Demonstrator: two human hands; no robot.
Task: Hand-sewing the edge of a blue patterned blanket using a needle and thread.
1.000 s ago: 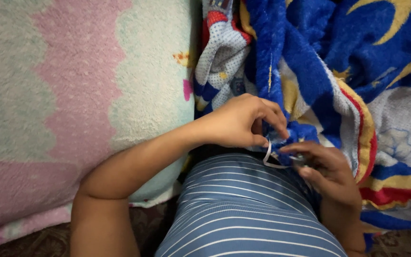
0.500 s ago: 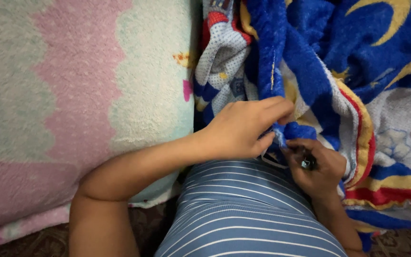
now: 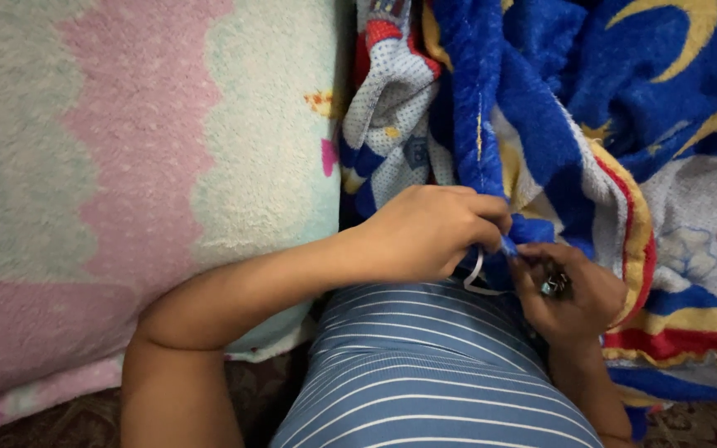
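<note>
Pinched between the two hands, a blue edge of the blanket is held just above the striped shirt, at about the centre of the view, slightly toward 3 o'clock. The fold runs as a long blue band from 12 o'clock down to the meeting point of the fingers, so its long axis is close to vertical in the picture, and it lies just past both hands, toward 12 o'clock. A loop of white thread is seen hanging below the pinch, curving toward 6 o'clock (whether a needle is on its end cannot be told).

The left hand is brought in from 8 o'clock, forearm stretched across the pink and pale green mat, knuckles up, fingers curled closed over the blanket edge. The right hand is raised from 5 o'clock, wrist bent, fingertips narrowed onto the same blue tip; a small dark, shiny object is tucked in its palm, too small to be named with certainty. Both hands are touching the cloth, and neither is clearly nearer, though the left is laid over more of the fold. The rest of the blanket is bunched from 12 to 4 o'clock.
</note>
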